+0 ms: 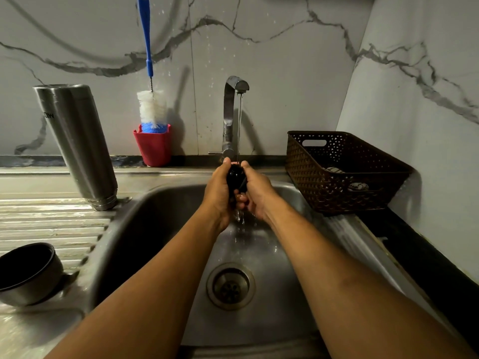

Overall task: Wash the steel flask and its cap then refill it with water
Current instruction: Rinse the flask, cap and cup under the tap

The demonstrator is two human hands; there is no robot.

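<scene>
Rinsing time: turn the cap (236, 177) under the stream (238, 125), rubbing every side, held low over the sink (160, 229) against splash. Left hand (219, 194) and right hand (260, 194) both curled snug round it, pressed close together. Just beyond, tap (232, 110) running. Well off past the left hand, flask (77, 143) upturned, draining.

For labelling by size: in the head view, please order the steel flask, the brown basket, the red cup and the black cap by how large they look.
1. brown basket
2. steel flask
3. red cup
4. black cap, smallest, though the left hand and the right hand cover part of it.
</scene>
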